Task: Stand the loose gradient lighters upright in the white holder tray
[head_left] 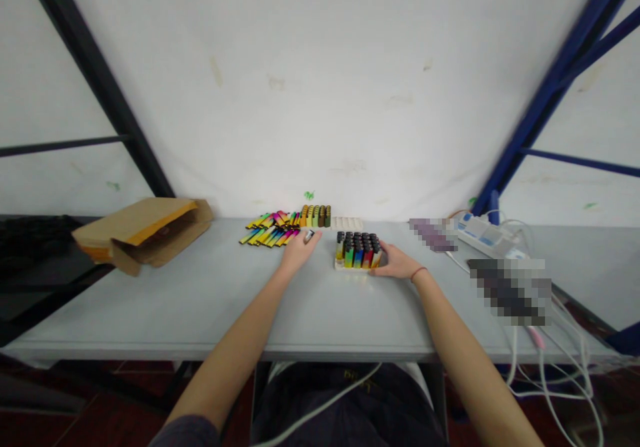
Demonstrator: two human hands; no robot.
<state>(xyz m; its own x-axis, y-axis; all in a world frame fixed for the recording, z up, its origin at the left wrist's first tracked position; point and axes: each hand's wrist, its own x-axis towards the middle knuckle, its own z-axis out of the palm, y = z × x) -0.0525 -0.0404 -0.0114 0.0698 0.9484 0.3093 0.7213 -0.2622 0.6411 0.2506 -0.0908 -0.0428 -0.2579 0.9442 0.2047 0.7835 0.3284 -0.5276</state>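
Observation:
My left hand (297, 254) is closed on a small lighter (309, 236) whose shiny metal end shows; the fingers hide the rest of it. My right hand (397, 261) grips the right side of a pale tray (350, 268), thumb near its front corner. Upright in that tray stand several black-topped lighters (358, 250) with bodies in various colours. Beyond my left hand lie loose rainbow-coloured lighters (270, 235), some overlapping. Behind them is an upright block of yellow, green and dark lighters (315, 216). Beside it lies a white slotted tray (347, 223).
An opened brown cardboard box (145, 227) lies at the left of the grey table (330, 320). To the right are a white power strip (490, 235), two blurred-out devices and loose white cables (543, 374). A wall backs the table, with metal frame posts at both sides.

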